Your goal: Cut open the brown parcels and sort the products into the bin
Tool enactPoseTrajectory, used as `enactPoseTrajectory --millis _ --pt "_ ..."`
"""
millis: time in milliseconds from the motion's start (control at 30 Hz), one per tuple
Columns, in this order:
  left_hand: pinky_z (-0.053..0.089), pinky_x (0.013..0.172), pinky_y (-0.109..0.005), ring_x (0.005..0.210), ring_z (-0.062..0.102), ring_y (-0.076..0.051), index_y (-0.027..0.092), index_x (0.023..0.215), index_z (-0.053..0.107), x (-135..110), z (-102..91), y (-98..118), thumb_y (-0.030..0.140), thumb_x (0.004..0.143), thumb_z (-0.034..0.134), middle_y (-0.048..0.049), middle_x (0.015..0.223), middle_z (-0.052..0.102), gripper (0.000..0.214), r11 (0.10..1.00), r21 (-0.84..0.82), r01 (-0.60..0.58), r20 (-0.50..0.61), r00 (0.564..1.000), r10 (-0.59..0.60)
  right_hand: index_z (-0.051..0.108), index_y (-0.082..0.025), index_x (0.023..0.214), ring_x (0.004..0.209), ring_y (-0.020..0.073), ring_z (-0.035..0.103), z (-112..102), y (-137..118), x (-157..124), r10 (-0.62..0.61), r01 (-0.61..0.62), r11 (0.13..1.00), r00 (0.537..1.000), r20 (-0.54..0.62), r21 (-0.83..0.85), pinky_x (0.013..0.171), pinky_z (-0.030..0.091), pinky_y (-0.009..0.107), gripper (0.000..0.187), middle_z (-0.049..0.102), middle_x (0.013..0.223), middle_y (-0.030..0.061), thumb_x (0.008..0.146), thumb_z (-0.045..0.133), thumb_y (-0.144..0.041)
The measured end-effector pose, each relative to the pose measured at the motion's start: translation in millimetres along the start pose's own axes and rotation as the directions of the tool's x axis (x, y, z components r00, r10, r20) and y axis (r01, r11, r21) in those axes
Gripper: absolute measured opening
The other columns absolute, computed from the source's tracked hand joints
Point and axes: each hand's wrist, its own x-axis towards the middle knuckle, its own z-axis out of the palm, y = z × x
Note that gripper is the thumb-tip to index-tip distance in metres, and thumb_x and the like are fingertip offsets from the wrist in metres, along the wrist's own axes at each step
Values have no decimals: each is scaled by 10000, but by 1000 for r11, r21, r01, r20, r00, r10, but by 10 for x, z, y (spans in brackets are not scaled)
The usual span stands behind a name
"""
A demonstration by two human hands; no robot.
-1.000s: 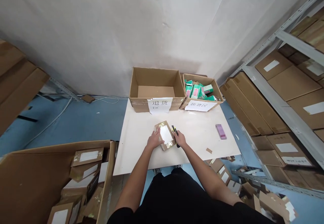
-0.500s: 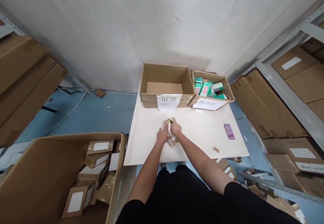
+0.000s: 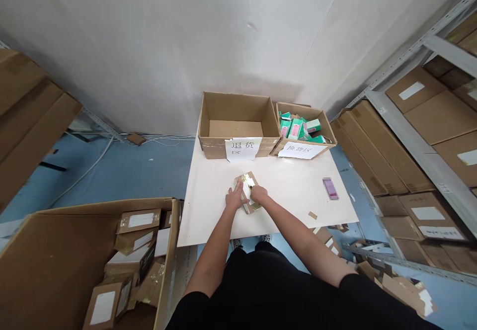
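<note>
Changes first. A second ago the right hand lay beside the parcel's right edge, with the cutter along that edge and the white label in full view. Now it sits on top of the parcel and the label is mostly covered. Against half a second ago the grip has barely changed.

Left to right:
- A large open brown cardboard carton [image 3: 74,250] at lower left holds small taped parcels. It is cut off by the frame edge.
- The white table [image 3: 208,210] stands at centre.
- The left hand [image 3: 234,200] lies flat and open, fingers lightly spread, pressing on the left edge of the small brown cardboard parcel [image 3: 246,179]. It grips nothing.
- The parcel lies on the table near the front edge, between both hands and tilted a bit.
- The right hand [image 3: 258,194] rests on the parcel's right half, fingers curled closed round a yellow-and-black utility knife [image 3: 250,187]. Only a small dark tip shows, and whether the blade is out is too small to tell.
- Behind, at the table's far edge, is an empty open cardboard box [image 3: 238,106] with a white paper sign.
- Just beside it a smaller cardboard box [image 3: 323,121] holds green-and-pink cartons.
- To the right on the table are a small brown tape scrap [image 3: 312,215] and a purple item [image 3: 330,189], which is blurred out.
- Grey metal shelving [image 3: 402,131] with brown cartons is cut off at the right edge.
</note>
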Motion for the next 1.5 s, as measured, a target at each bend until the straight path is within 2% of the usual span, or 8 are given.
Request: enactPoseTrajectory --millis 267,400,500,733,833,933,1100,1500 --pt "494 1073 -522 1576 228 -459 410 1700 108 3 -45 -5 618 831 699 58 1798 4 1071 999 29 15 9 1000 -16 706 -209 848 879 422 774 -8 797 -832 123 -101 982 984 133 -159 753 591 493 103 737 829 163 833 793 -260" --pt "507 1049 -500 1514 332 -449 406 1702 101 -55 -60 63 599 856 689 49 1799 12 1048 998 60 2 -28 1000 -1 651 -215 1017 972 384 762 -11 1061 -1041 93 -95 980 995 -19 -173 792 552 439 190 762 960 176 1000 590 -394" --pt "513 1033 -493 1435 429 -427 362 1710 105 -166 31 227 611 910 611 20 1800 5 979 995 101 19 -91 996 -10 549 -219 1181 1032 345 746 40 1030 -913 140 -149 988 972 -187 -31 816 527 388 383 764 1074 180 1055 460 -569" --pt "469 1076 -541 1372 512 -399 216 1698 243 -600 415 594 600 1031 354 -183 1754 224 777 966 230 119 -157 984 -84 489 -228 1164 1033 289 741 -195 765 -204 290 -237 949 915 -280 207 764 522 306 440 755 1124 137 948 681 -559" --pt "449 1105 -538 1430 464 -407 196 1649 379 -652 334 586 533 1018 439 -206 1640 445 717 961 263 83 -158 987 -42 518 -240 1047 843 223 744 -378 919 -90 243 -145 927 935 -258 347 650 515 259 371 756 1004 78 970 637 -583" --pt "450 1132 -497 1529 357 -383 225 1641 401 -557 166 504 440 1027 449 -161 1666 427 653 967 255 18 -228 973 42 520 -234 880 561 159 661 -419 1184 -126 265 -147 860 947 -181 488 538 487 237 463 686 725 17 1051 412 -651" --pt "289 1278 -502 1640 118 -353 263 1674 329 -316 122 288 467 1054 413 -62 1773 217 658 956 279 -91 -204 967 152 489 -230 708 379 136 557 -319 1459 -215 246 -216 860 969 -5 463 472 449 234 585 549 481 -24 1057 372 -685" --pt "247 1297 -536 1647 88 -345 284 1682 295 -126 273 147 492 1069 385 -67 1783 151 653 941 332 -61 -168 978 123 507 -223 593 395 148 545 -426 1482 -184 95 -109 963 993 67 245 548 440 253 683 516 410 -4 1009 433 -760"
